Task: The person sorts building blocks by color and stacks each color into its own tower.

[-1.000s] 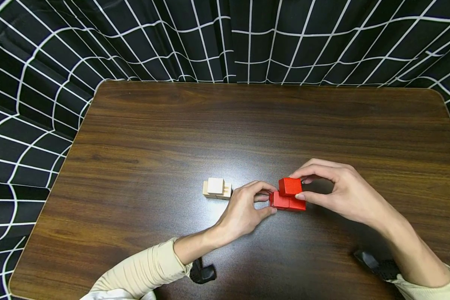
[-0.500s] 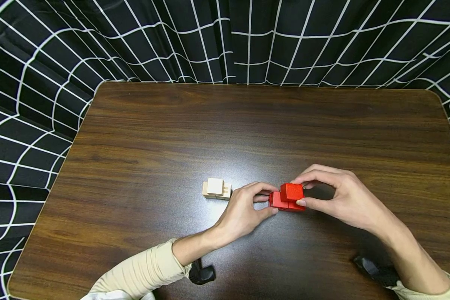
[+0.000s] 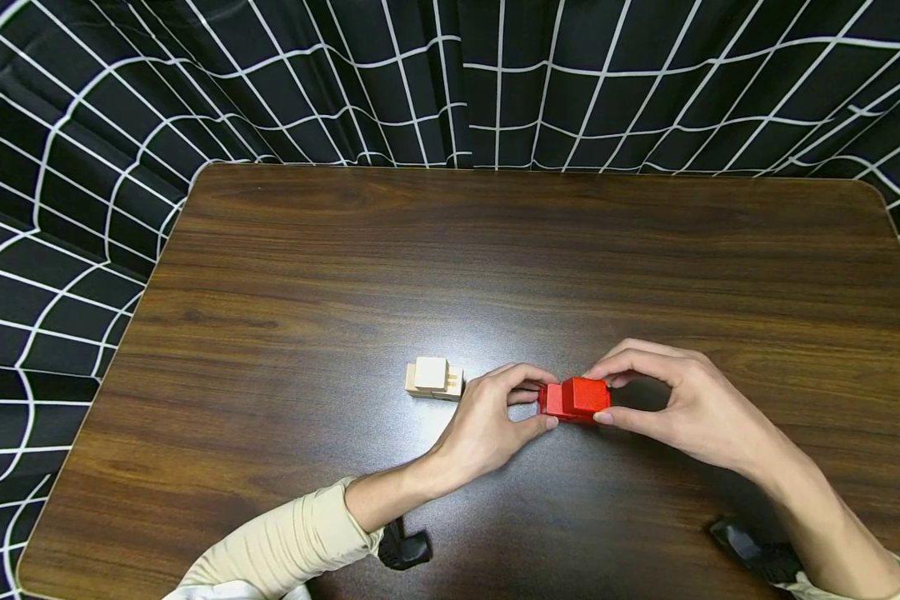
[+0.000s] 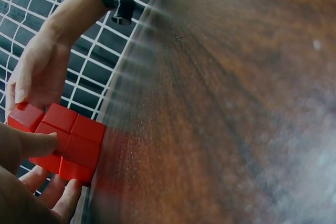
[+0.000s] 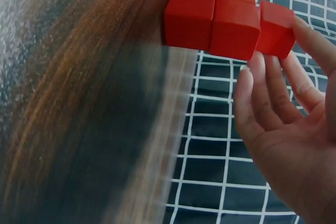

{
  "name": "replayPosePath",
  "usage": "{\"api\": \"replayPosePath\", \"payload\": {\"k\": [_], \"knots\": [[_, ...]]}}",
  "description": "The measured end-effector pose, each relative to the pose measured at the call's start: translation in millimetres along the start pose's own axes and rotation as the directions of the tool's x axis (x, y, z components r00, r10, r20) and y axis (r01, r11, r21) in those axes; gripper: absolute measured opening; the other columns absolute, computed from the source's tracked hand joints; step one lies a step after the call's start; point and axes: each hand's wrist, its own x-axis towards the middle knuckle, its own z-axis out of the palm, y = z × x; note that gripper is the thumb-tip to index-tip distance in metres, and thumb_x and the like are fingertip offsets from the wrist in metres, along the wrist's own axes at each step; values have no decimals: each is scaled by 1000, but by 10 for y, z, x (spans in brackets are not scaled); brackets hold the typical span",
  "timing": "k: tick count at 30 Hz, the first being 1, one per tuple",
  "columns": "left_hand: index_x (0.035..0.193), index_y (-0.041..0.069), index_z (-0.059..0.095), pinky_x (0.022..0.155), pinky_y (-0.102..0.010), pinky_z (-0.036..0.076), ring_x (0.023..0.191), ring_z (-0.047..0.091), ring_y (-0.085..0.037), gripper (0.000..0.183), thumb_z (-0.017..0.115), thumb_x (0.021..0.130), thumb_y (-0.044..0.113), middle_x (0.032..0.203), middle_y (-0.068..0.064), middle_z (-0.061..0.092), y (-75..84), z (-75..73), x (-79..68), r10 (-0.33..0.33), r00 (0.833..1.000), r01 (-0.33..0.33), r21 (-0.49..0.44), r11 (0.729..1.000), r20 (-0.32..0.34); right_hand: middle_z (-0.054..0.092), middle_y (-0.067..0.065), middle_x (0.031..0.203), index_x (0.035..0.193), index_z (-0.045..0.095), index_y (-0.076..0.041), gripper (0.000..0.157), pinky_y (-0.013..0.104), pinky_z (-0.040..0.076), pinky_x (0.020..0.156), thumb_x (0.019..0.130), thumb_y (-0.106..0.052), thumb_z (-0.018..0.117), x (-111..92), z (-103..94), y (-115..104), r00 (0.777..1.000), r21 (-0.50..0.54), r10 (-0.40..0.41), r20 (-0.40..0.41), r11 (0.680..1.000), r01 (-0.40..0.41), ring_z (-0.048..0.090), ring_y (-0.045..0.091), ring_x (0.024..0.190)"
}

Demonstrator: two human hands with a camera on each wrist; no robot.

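Red cube blocks form a low row on the table, several cubes showing in both wrist views. My left hand holds the left end of the row between thumb and fingers. One more red cube sits over the right end, and my right hand pinches it between its thumb in front and fingers behind. In the right wrist view this upper cube lies right against the others. The left wrist view shows my left thumb lying along the face of the red blocks.
Left of my left hand stands a small pale wooden block stack, one cube raised on a lower layer. The brown wooden table runs back to a black curtain with white grid lines.
My right hand has brought the upper red cube down and slightly toward me, onto the right end of the row. My left hand and the pale stack have stayed put.
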Motion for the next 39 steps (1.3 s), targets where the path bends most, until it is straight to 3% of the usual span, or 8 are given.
{"api": "replayPosePath", "payload": {"k": [11,16,22,31,39], "knots": [[119,11,66,91,-16,52,102,66,-4,41,82,81,6,118,0,67,0,4,-2,25,1000,-25,0,1000,-4,66,-18,102,107,69,-29,49,14,49,77,69,-7,90,-3,29,8,999,14,-38,-7,999,38,61,1,90],[119,12,65,90,-16,52,102,66,-5,42,82,81,7,119,0,67,-1,3,-3,34,999,-34,16,999,-1,65,-18,103,108,68,-30,49,14,49,78,70,-8,90,1,31,9,1000,11,-20,5,1000,20,60,1,91],[124,16,63,90,-16,51,103,65,-7,48,84,80,13,123,4,65,4,-6,-18,60,998,-60,110,992,-3,65,-19,105,111,67,-30,48,16,49,79,73,-11,90,17,32,11,1000,15,-15,23,1000,15,60,1,92],[140,17,49,102,-23,46,120,56,-10,71,85,80,20,137,3,57,105,-38,-71,122,993,-121,209,970,8,68,-8,110,120,67,-19,55,16,51,80,72,-2,88,11,-38,29,1000,13,-10,-5,1000,10,63,9,94],[143,21,46,110,-29,40,131,48,-8,74,85,80,26,140,5,55,229,-112,-130,164,986,-160,228,960,2,68,-9,111,123,66,-17,59,14,51,81,72,6,84,20,-144,19,999,-7,-19,-47,1000,18,63,6,98]]}}
